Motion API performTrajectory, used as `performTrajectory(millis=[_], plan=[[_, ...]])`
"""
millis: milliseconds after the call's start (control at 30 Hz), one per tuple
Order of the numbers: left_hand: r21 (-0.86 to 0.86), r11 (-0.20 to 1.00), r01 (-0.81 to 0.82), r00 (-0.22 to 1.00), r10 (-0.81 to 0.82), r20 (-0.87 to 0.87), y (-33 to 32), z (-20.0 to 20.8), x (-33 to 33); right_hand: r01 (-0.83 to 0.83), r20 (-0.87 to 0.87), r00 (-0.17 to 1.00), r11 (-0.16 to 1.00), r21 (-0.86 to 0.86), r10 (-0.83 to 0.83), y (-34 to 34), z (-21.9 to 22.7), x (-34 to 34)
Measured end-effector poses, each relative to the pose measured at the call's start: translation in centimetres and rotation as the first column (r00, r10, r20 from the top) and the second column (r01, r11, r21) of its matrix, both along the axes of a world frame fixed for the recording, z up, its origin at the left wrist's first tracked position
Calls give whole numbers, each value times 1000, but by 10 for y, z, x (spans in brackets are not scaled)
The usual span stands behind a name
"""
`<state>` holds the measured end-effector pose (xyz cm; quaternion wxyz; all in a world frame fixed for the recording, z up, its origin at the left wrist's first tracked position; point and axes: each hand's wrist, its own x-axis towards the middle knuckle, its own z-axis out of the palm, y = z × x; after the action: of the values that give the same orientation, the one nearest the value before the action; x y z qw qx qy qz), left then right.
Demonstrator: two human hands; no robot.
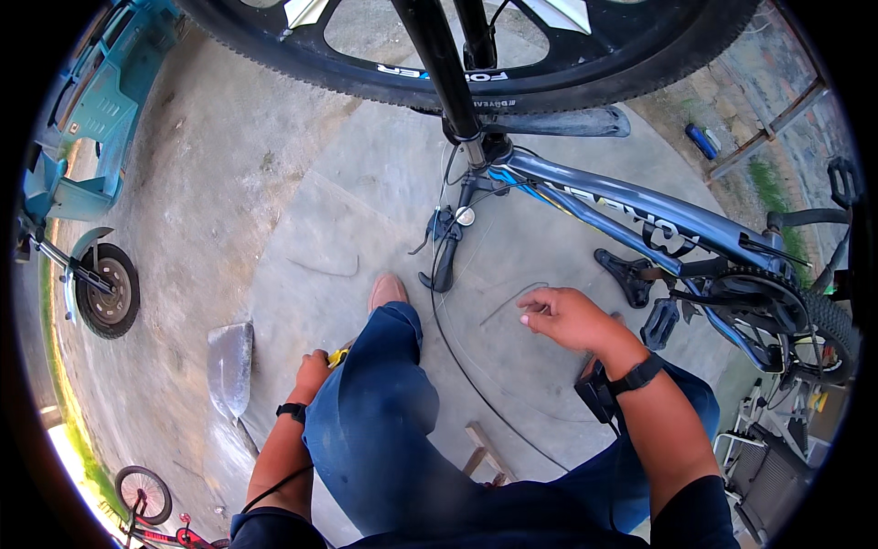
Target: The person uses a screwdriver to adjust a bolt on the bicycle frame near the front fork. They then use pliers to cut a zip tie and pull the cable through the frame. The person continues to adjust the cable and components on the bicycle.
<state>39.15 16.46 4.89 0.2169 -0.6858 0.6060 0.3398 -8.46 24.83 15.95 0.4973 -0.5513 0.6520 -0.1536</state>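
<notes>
A grey-blue bicycle (631, 203) rests upside down before me, its black front wheel (366, 71) raised. Its handlebar grip (444, 265) and saddle (626, 277) are down at the concrete. My left hand (314, 373), beside my left knee, is closed around a yellow-handled tool (339, 355), mostly hidden by the hand and leg. Over my right leg, my right hand (572, 318) hangs with fingers loosely curled and thumb apart from them. Close to those fingertips is a thin bent wire (501, 307); it appears to lie on the floor behind them.
Another bent wire (325, 273) lies on the floor. A long black cable (457, 357) curves down between my legs. At left are a shovel (230, 366) and a turquoise vehicle (105, 137); a red bicycle (146, 512) is lower left. A folded chair (768, 480) stands lower right.
</notes>
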Motion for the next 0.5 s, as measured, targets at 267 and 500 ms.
performTrajectory(millis=[267,500], plan=[[-262,963,-70,988,31,-152,-35,16,9,295,36,948,916,273,-316,-51,-15,9],[-181,833,-523,585,197,-787,-99,219,-64,423,290,808,848,319,-513,-64,-5,34]])
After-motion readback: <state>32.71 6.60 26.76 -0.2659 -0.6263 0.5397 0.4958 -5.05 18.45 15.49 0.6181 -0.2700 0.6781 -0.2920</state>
